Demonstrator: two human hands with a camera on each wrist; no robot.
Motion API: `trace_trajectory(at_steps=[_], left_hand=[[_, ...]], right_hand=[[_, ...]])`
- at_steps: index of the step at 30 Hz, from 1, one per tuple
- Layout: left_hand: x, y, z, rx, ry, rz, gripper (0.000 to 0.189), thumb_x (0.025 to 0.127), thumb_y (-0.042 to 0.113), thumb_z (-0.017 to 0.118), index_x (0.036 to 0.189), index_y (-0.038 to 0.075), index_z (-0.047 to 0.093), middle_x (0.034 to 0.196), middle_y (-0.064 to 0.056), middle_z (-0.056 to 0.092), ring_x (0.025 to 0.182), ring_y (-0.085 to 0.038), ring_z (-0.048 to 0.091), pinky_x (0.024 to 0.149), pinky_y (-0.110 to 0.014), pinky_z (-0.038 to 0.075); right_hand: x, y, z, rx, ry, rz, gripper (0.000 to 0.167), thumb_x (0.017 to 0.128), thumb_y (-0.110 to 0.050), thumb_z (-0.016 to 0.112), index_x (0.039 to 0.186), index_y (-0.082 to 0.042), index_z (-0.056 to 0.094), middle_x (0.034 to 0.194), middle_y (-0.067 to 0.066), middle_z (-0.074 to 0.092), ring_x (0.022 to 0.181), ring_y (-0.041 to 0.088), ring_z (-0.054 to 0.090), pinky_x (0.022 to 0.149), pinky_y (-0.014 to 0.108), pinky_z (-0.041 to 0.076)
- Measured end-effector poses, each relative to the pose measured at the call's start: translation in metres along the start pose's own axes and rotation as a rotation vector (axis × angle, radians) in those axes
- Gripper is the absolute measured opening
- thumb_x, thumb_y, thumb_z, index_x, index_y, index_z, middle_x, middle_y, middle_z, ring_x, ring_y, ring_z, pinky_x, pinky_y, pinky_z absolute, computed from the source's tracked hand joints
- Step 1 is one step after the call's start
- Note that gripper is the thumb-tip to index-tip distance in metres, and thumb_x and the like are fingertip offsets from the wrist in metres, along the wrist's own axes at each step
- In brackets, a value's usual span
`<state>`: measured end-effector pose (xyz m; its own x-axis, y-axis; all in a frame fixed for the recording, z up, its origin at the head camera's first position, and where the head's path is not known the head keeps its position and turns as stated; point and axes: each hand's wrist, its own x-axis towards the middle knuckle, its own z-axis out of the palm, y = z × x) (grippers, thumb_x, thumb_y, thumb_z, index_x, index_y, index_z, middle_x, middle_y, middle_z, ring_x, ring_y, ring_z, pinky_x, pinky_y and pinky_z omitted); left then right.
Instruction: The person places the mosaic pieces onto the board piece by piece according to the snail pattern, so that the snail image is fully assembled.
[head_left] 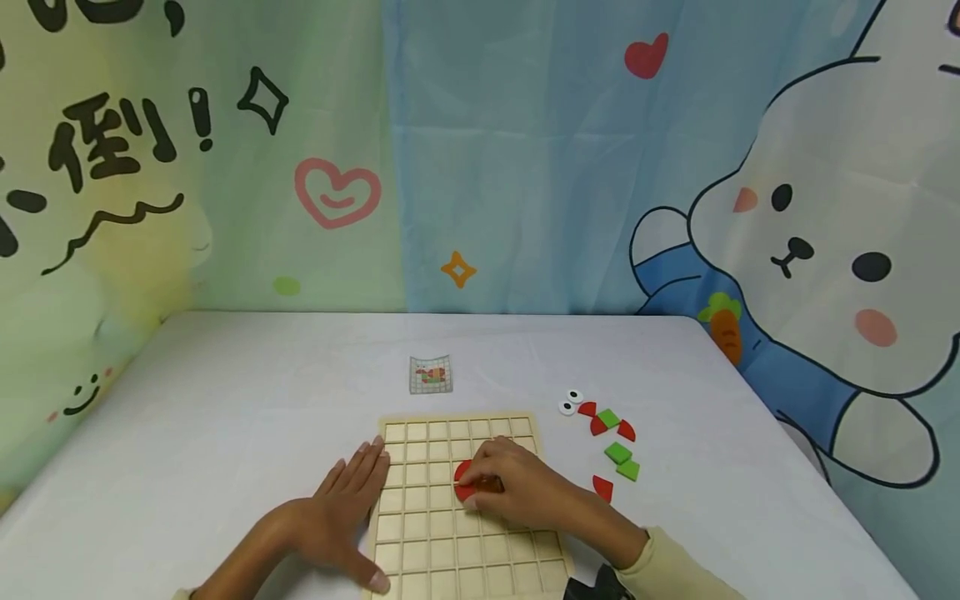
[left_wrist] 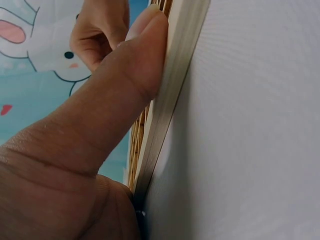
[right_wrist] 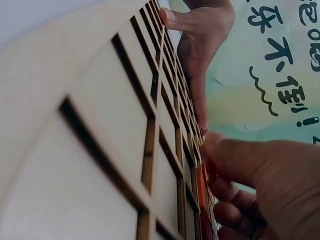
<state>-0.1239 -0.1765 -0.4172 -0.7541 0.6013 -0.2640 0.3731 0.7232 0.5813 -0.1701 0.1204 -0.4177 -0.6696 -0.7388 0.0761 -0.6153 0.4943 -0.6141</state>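
Note:
A pale wooden board (head_left: pixel 420 554), divided by raised strips into square cells, lies on the white table. My left hand (head_left: pixel 341 508) rests along its left side with fingers extended; in the left wrist view the thumb (left_wrist: pixel 135 60) presses on the board's edge (left_wrist: pixel 172 65). Over the board's middle, my right hand (head_left: pixel 517 483) pinches a small red piece (head_left: pixel 463 492) between thumb and fingers, down at the cells. Another bit of red (head_left: pixel 462 470) shows just beyond it. The right wrist view has red pieces (right_wrist: pixel 202 187) low among the strips, partly hidden by the fingers.
Right of the board lie several loose red quarter-round pieces (head_left: pixel 626 431), green squares (head_left: pixel 618 452) and two white eye discs (head_left: pixel 574 395). A small picture card (head_left: pixel 431 376) with a grid sits behind the board. A printed curtain (head_left: pixel 525 167) hangs past the table's far edge.

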Motion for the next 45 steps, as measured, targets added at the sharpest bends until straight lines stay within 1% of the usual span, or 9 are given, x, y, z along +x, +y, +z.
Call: trace_trajectory(at_steps=[6, 9, 12, 16, 23, 26, 30, 37, 45], left_hand=[[0.000, 0.003, -0.002, 0.017, -0.004, -0.022, 0.139, 0.066, 0.072, 0.073, 0.152, -0.008, -0.002, 0.157, -0.024, -0.018, 0.143, -0.040, -0.016, 0.111, -0.060, -0.006], [0.000, 0.001, 0.000, 0.002, -0.007, -0.035, 0.140, 0.064, 0.072, 0.075, 0.152, -0.006, -0.002, 0.157, -0.022, -0.019, 0.143, -0.037, -0.018, 0.111, -0.057, -0.009], [0.000, -0.001, 0.001, -0.014, -0.002, -0.021, 0.140, 0.064, 0.071, 0.075, 0.152, -0.006, -0.002, 0.157, -0.021, -0.019, 0.143, -0.037, -0.019, 0.110, -0.057, -0.010], [0.000, -0.003, 0.001, -0.009, 0.010, 0.000, 0.140, 0.064, 0.073, 0.074, 0.152, -0.006, -0.002, 0.157, -0.022, -0.018, 0.143, -0.038, -0.017, 0.110, -0.058, -0.008], [0.003, -0.008, 0.006, 0.022, 0.017, -0.031, 0.144, 0.060, 0.077, 0.072, 0.153, -0.004, -0.002, 0.158, -0.017, -0.020, 0.144, -0.032, -0.020, 0.111, -0.054, -0.010], [0.003, -0.009, 0.007, 0.018, 0.027, -0.032, 0.145, 0.059, 0.078, 0.072, 0.154, -0.003, -0.002, 0.159, -0.015, -0.020, 0.144, -0.030, -0.020, 0.111, -0.053, -0.011], [0.004, -0.010, 0.008, 0.028, 0.031, -0.028, 0.145, 0.059, 0.079, 0.071, 0.153, -0.003, -0.001, 0.159, -0.016, -0.019, 0.144, -0.031, -0.019, 0.111, -0.054, -0.010], [-0.001, 0.003, -0.001, 0.031, 0.017, -0.008, 0.139, 0.065, 0.070, 0.075, 0.151, -0.009, 0.000, 0.157, -0.025, -0.015, 0.144, -0.040, -0.014, 0.111, -0.059, -0.005], [0.002, -0.004, 0.004, 0.022, 0.019, -0.013, 0.142, 0.062, 0.074, 0.074, 0.153, -0.006, -0.001, 0.158, -0.021, -0.017, 0.144, -0.036, -0.018, 0.111, -0.057, -0.008]], right_hand=[[-0.001, -0.001, -0.002, -0.019, -0.011, 0.023, 0.022, 0.089, -0.028, 0.073, 0.108, -0.016, 0.075, 0.099, -0.013, 0.057, 0.095, 0.005, 0.047, 0.079, 0.025, 0.044], [0.001, -0.001, -0.001, -0.021, -0.007, 0.019, 0.024, 0.088, -0.028, 0.074, 0.109, -0.016, 0.075, 0.098, -0.012, 0.057, 0.094, 0.005, 0.047, 0.078, 0.025, 0.044], [0.001, -0.001, 0.000, -0.018, -0.004, 0.027, 0.024, 0.087, -0.028, 0.075, 0.108, -0.016, 0.075, 0.099, -0.012, 0.057, 0.095, 0.006, 0.047, 0.079, 0.025, 0.044], [0.001, 0.000, 0.001, -0.012, 0.001, 0.031, 0.023, 0.087, -0.027, 0.075, 0.107, -0.016, 0.075, 0.102, -0.011, 0.056, 0.098, 0.007, 0.047, 0.080, 0.026, 0.045], [0.001, -0.001, 0.000, -0.020, 0.001, 0.026, 0.022, 0.088, -0.025, 0.074, 0.107, -0.014, 0.075, 0.102, -0.011, 0.055, 0.098, 0.008, 0.047, 0.080, 0.025, 0.045], [0.001, -0.001, 0.000, -0.023, 0.004, 0.023, 0.021, 0.088, -0.024, 0.074, 0.106, -0.013, 0.075, 0.102, -0.011, 0.055, 0.100, 0.009, 0.047, 0.082, 0.027, 0.045], [0.001, 0.000, 0.000, -0.020, 0.007, 0.015, 0.020, 0.089, -0.024, 0.073, 0.105, -0.012, 0.076, 0.102, -0.010, 0.055, 0.102, 0.010, 0.046, 0.083, 0.028, 0.046], [0.000, -0.001, 0.000, -0.031, 0.008, 0.020, 0.020, 0.089, -0.023, 0.074, 0.105, -0.012, 0.076, 0.101, -0.011, 0.055, 0.100, 0.008, 0.046, 0.082, 0.026, 0.046], [-0.003, -0.002, -0.003, -0.057, 0.064, 0.011, 0.024, 0.090, -0.020, 0.072, 0.112, -0.012, 0.073, 0.100, -0.007, 0.058, 0.095, 0.009, 0.046, 0.076, 0.025, 0.045]])
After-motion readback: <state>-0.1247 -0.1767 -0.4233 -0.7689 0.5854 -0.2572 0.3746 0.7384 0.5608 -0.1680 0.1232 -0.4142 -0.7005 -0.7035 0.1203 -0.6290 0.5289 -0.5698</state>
